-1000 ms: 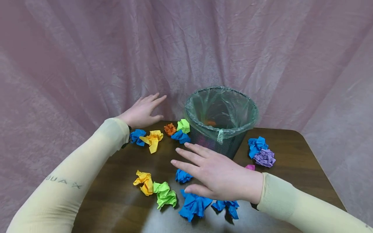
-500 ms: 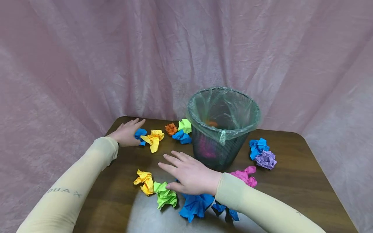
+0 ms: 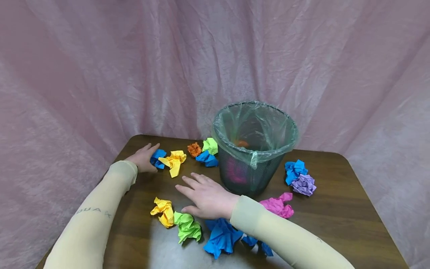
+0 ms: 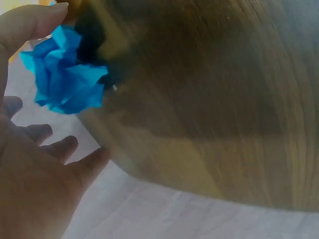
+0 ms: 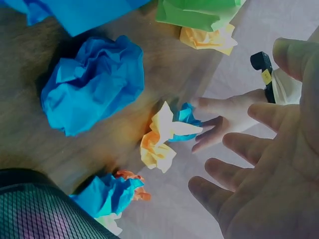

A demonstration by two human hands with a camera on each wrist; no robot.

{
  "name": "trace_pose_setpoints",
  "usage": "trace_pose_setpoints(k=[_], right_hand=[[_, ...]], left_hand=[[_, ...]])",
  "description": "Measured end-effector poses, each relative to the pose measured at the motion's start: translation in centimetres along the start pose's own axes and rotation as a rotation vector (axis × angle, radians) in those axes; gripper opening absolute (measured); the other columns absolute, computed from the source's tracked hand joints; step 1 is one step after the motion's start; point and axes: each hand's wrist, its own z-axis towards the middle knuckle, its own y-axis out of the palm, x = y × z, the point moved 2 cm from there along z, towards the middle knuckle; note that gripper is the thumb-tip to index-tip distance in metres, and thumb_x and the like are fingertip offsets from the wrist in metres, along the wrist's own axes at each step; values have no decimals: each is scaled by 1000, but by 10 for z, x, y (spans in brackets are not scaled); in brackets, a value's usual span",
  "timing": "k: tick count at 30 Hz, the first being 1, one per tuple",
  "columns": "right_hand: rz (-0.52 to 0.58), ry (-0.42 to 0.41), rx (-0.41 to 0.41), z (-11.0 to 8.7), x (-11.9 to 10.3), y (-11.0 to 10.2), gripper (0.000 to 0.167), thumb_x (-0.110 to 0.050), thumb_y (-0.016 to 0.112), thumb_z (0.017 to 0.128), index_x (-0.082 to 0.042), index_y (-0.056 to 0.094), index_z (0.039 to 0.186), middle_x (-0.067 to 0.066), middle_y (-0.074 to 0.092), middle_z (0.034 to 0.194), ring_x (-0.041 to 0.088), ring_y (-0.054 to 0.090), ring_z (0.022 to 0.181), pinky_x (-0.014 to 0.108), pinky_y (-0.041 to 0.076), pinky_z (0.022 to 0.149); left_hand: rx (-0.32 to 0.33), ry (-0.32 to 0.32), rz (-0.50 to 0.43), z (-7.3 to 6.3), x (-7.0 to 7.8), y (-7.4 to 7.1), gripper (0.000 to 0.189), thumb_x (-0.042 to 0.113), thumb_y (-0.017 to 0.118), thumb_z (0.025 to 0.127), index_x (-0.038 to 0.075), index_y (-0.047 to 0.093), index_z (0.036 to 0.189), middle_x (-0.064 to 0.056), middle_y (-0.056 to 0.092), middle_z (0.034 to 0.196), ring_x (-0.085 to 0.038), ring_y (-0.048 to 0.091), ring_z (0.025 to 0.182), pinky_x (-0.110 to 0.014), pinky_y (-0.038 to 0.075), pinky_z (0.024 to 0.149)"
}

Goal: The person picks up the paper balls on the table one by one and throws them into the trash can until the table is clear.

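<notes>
One table (image 3: 336, 224) bears thirteen crumpled papers (image 3: 207, 158): six blue papers (image 3: 223, 237), two yellow papers (image 3: 163, 212), two green papers (image 3: 187, 227), one orange paper (image 3: 194, 149), one pink paper (image 3: 278, 206), one purple paper (image 3: 304, 185). Right of centre: one lined mesh wastebasket (image 3: 262, 175), contents uncountable. One left hand (image 3: 142, 158), one right hand (image 3: 208, 198).

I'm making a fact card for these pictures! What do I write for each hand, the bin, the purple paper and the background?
Left hand: thumb and fingers apart, by a blue paper ball
Right hand: fingers spread, holding nothing
Mesh bin: on the table, with a green see-through liner
Purple paper ball: beside a blue wad
Background: pink curtain
</notes>
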Motion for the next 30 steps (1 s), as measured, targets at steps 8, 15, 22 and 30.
trace_pose_setpoints(k=[8,15,22,30], right_hand=[[-21,2,-24,8,-4,10,71,-62,47,102,-27,34,162,5,30,166,33,23,153,45,22,123],[-24,18,-47,5,-2,13,70,-62,48,102,-28,33,162,5,29,166,32,22,154,45,21,123],[-20,5,-64,9,-4,17,70,-62,47,103,-28,32,162,4,28,167,31,21,154,45,22,123],[-15,-2,-71,9,-10,18,69,-61,46,103,-29,32,162,4,27,167,30,19,154,43,20,123]], left_hand=[[-4,0,-12,12,-15,17,101,34,82,86,9,22,164,-35,4,164,-63,16,143,-75,25,109],[-37,-7,23,13,-23,24,93,52,74,90,5,35,159,-36,10,162,-63,19,142,-74,26,109],[-79,-83,50,-2,-17,21,105,80,50,90,7,28,162,-34,4,164,-65,15,142,-77,23,108],[-64,-30,144,-13,-21,19,66,48,46,108,5,38,158,-39,11,161,-67,21,139,-76,23,108]])
